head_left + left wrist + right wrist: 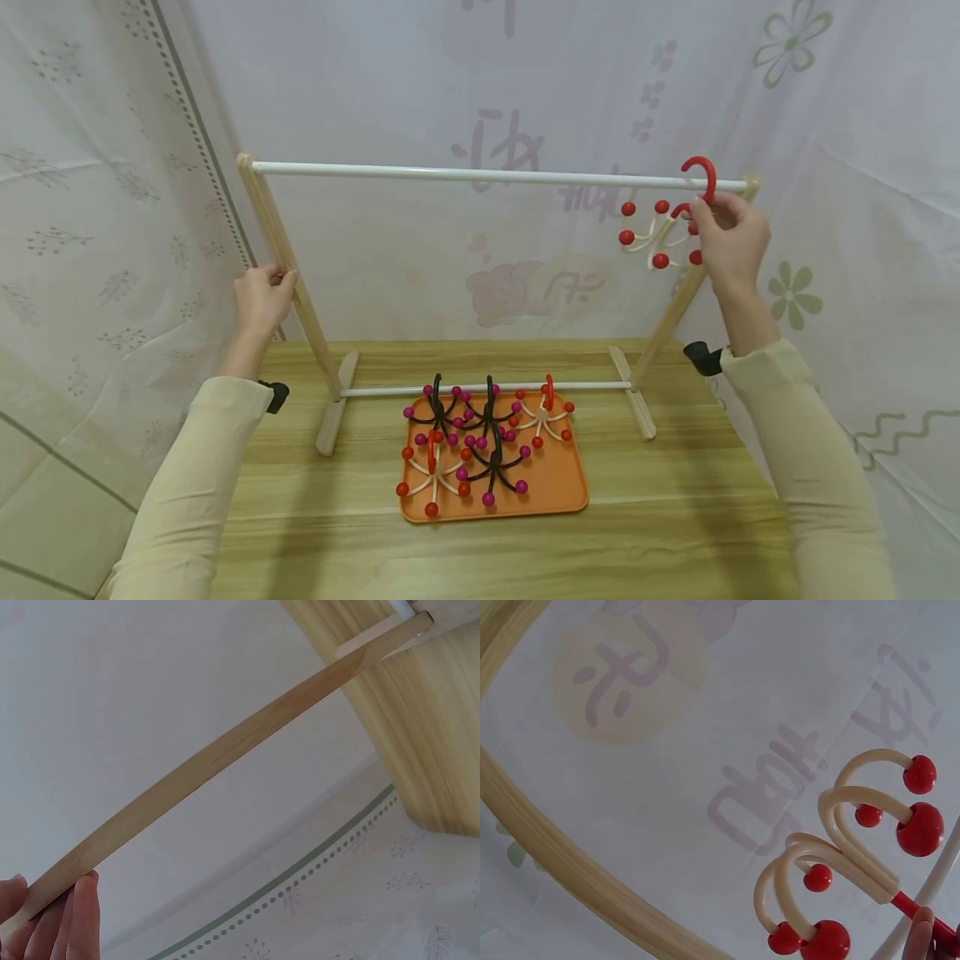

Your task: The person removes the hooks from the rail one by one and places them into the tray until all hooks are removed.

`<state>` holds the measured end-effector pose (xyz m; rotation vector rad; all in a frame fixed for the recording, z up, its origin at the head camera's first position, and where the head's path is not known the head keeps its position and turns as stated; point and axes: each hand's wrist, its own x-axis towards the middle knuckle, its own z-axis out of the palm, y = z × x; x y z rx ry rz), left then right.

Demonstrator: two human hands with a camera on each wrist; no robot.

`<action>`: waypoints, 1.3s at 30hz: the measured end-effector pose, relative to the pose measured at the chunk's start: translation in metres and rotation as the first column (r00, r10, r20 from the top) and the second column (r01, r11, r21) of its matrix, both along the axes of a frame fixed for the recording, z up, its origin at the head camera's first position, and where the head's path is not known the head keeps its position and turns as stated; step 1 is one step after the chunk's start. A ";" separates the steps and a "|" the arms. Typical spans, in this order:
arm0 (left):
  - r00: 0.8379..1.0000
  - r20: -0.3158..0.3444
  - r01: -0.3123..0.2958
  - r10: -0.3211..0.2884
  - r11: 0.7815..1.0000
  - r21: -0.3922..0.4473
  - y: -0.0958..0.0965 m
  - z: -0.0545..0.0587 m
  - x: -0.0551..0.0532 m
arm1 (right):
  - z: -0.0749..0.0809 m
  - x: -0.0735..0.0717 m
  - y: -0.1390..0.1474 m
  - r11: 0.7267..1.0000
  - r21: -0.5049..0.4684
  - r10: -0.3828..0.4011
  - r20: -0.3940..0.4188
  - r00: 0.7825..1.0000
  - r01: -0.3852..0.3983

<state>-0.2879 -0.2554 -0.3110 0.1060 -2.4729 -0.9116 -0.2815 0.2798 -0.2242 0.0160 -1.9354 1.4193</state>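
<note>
My right hand (pixel 733 242) pinches the red stem of a scarf hanger (pixel 660 237) with cream curved arms tipped in red balls. The hanger is tilted; its red hook (pixel 705 171) stands at the white top rod (pixel 465 174), near the right end. Whether the hook touches the rod I cannot tell. In the right wrist view, fingertips (pixel 921 937) hold the hanger's red stem, while the ball-tipped arms (pixel 847 862) spread away from them. My left hand (pixel 264 296) grips the rack's left wooden post (pixel 288 250), with thumb and fingers on either side in the left wrist view.
On the wooden table (pixel 360 533), an orange tray (pixel 555 483) holds several similar hangers: black ones with magenta balls and cream ones with red balls. A lower white rod (pixel 390 391) joins the rack's feet behind it. Patterned curtains (pixel 390 250) hang behind the rack.
</note>
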 end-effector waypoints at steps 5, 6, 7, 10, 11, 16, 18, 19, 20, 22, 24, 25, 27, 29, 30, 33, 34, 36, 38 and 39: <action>1.000 0.004 0.001 -0.001 1.000 0.006 0.000 0.000 0.000 | -0.009 0.006 -0.004 0.998 0.054 0.033 -0.115 0.993 -0.027; 1.000 0.004 0.000 0.000 1.000 0.009 0.000 0.000 0.000 | -0.012 0.007 -0.005 0.997 0.065 0.037 -0.133 0.990 -0.028; 1.000 0.006 -0.001 0.001 1.000 0.012 0.000 0.000 0.000 | -0.015 0.008 -0.006 0.996 0.077 0.043 -0.144 0.989 -0.033; 1.000 0.010 -0.001 0.000 1.000 0.016 0.000 0.000 0.000 | -0.024 0.013 -0.010 0.991 0.131 0.049 -0.169 0.984 -0.027; 1.000 0.011 0.001 -0.001 1.000 0.016 0.000 0.000 0.000 | -0.027 0.015 -0.011 0.989 0.143 0.055 -0.172 0.984 -0.030; 1.000 0.013 0.011 -0.011 1.000 0.005 -0.001 0.000 -0.001 | -0.045 0.024 -0.019 0.984 0.165 0.093 -0.140 0.986 -0.069; 1.000 0.008 0.013 -0.013 1.000 0.005 -0.001 0.000 -0.001 | -0.053 0.028 -0.021 0.980 0.178 0.106 -0.118 0.987 -0.084; 1.000 0.006 0.013 -0.013 1.000 0.006 -0.001 0.000 -0.001 | -0.057 0.029 -0.023 0.979 0.179 0.117 -0.111 0.987 -0.096; 1.000 0.003 0.012 -0.012 1.000 0.007 -0.001 0.000 -0.001 | -0.060 0.031 -0.024 0.977 0.180 0.133 -0.106 0.985 -0.112; 1.000 0.000 0.009 -0.009 1.000 0.011 0.000 0.000 -0.001 | -0.064 0.039 -0.030 0.973 0.186 0.157 -0.098 0.983 -0.136; 1.000 -0.002 0.006 -0.006 1.000 0.008 0.000 0.000 -0.001 | -0.068 0.047 -0.035 0.969 0.195 0.171 -0.093 0.981 -0.150; 1.000 -0.003 0.005 -0.005 1.000 0.007 0.000 0.000 -0.001 | -0.070 0.050 -0.038 0.967 0.196 0.181 -0.092 0.979 -0.161; 1.000 -0.004 0.005 -0.005 1.000 0.006 0.000 -0.001 -0.001 | -0.075 0.055 -0.042 0.962 0.210 0.194 -0.089 0.977 -0.172; 1.000 -0.005 0.004 -0.004 1.000 0.004 0.000 -0.001 -0.001 | -0.083 0.055 -0.042 0.959 0.224 0.198 -0.087 0.976 -0.174; 1.000 -0.005 0.004 -0.004 1.000 0.003 0.000 -0.001 -0.001 | -0.089 0.053 -0.042 0.958 0.217 0.211 -0.088 0.974 -0.188; 1.000 -0.003 0.004 -0.004 1.000 0.002 -0.001 -0.002 -0.001 | -0.104 0.053 -0.040 0.952 0.204 0.247 -0.063 0.967 -0.230; 1.000 -0.004 0.003 -0.003 1.000 0.001 -0.001 -0.002 -0.001 | -0.107 0.055 -0.041 0.949 0.203 0.253 -0.045 0.966 -0.239; 1.000 -0.001 0.004 -0.004 1.000 0.004 -0.001 -0.002 -0.001 | -0.111 0.062 -0.045 0.945 0.195 0.266 0.003 0.964 -0.261; 1.000 0.001 0.005 -0.005 1.000 0.005 -0.001 -0.002 -0.001 | -0.113 0.070 -0.050 0.944 0.193 0.262 0.047 0.964 -0.266; 1.000 0.000 0.004 -0.004 1.000 0.004 -0.001 -0.002 -0.001 | -0.113 0.074 -0.053 0.944 0.192 0.262 0.061 0.963 -0.269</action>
